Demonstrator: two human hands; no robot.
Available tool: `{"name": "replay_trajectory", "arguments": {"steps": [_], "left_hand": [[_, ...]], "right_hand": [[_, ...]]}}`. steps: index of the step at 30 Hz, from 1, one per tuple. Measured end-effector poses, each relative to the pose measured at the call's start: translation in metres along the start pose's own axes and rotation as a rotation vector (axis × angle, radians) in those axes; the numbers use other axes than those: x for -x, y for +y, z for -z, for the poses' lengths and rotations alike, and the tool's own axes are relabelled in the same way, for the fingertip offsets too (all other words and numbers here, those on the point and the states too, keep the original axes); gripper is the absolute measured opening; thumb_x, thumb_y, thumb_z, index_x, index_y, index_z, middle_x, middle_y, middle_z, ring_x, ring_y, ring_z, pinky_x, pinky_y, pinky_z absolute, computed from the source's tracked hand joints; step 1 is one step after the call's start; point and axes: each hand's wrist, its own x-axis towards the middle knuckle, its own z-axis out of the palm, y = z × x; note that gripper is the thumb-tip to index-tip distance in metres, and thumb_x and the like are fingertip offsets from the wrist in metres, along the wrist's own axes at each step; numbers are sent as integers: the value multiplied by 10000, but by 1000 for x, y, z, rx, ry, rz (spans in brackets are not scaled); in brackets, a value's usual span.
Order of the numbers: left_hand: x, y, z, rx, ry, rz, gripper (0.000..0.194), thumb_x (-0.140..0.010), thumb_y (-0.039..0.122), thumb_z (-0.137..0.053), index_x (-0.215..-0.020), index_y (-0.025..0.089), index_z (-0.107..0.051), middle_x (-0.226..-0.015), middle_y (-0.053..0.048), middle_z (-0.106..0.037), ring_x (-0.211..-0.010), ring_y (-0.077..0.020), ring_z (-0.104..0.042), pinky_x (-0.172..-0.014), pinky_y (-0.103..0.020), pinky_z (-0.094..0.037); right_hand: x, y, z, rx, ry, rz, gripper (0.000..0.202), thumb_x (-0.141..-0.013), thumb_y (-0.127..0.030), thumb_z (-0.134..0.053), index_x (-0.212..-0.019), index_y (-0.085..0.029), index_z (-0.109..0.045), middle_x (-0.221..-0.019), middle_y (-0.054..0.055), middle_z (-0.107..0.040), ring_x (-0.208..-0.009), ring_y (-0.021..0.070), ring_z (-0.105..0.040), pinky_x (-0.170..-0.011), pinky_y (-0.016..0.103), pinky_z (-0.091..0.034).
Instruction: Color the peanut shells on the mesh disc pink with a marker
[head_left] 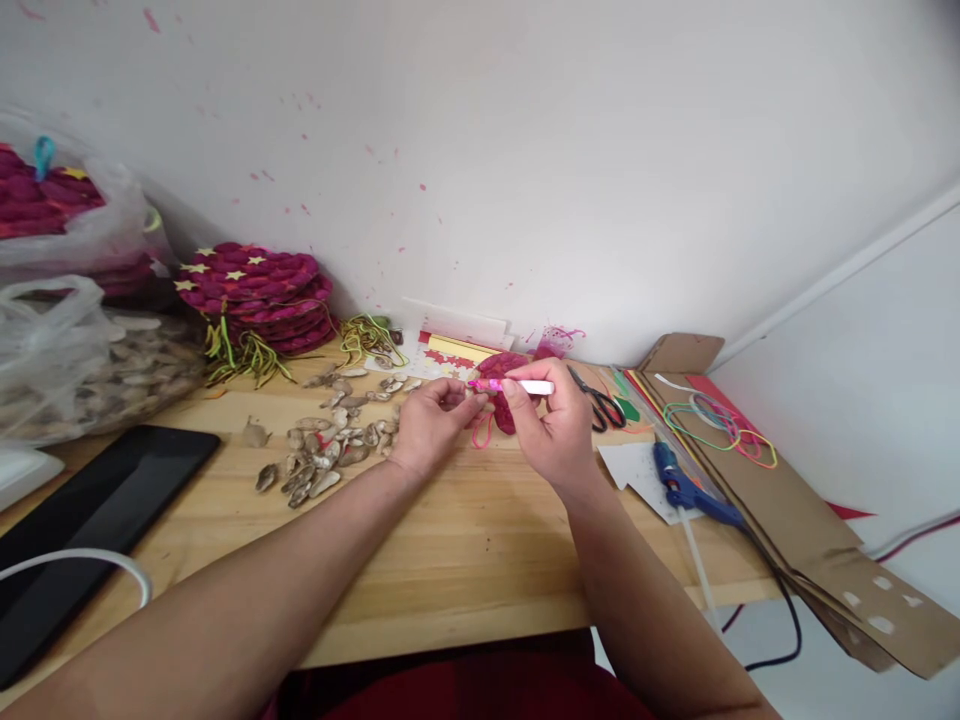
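My right hand (pixel 553 422) grips a white marker (pixel 534 387) with a pink tip end that points left, towards my other hand. The fingers of my left hand (pixel 435 418) are pinched together at the marker's tip, on something small that I cannot make out. Just behind the hands lies a round magenta piece (pixel 504 366), partly covered by the right hand, with a pink loop (pixel 482 430) beside it. Loose peanut shells (pixel 330 452) are scattered to the left of my left hand on the wooden table (pixel 465 560).
At left are a black tablet (pixel 97 530), a bag of shells (pixel 142 375) and stacked magenta discs with stars (pixel 262 290). Black scissors (pixel 602 408), a blue glue gun (pixel 686 487), cardboard (pixel 780 510) and coloured cords (pixel 720 420) lie at right. A white wall stands behind.
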Motion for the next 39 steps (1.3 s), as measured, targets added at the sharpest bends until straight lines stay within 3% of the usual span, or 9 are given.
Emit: {"name": "replay_trajectory", "arguments": {"steps": [12,29,39], "left_hand": [[3,9,-1,-84,57,-94,363,-652,487,-862,-718,202,-647,-652,3,-649,-620,-154,-614,-615,-263,-492],[4,22,-1,-109,93,-124,301,-635,419,-860,-697,206,-656,-618,18,-611,-577,-134,-546,-565,-252,-429],[2,18,-1,-105,101,-117,290,-636,411,-856,-698,206,-660,-624,12,-623,-575,-135,-550,-572,-258,-441]], "right_hand": [[0,7,3,11,41,-32,65,-996,-308,-639,-982,-244,-633,-817,-3,-717,-620,130,-624,-558,269,-508],[1,-6,9,147,-36,196,40,-990,-234,-641,-1011,-266,-629,-902,27,-736,-792,187,-704,-708,348,-580],[1,-6,10,154,-33,208,64,-991,-217,-641,-1019,-273,-628,-916,31,-736,-821,193,-704,-735,359,-581]]}}
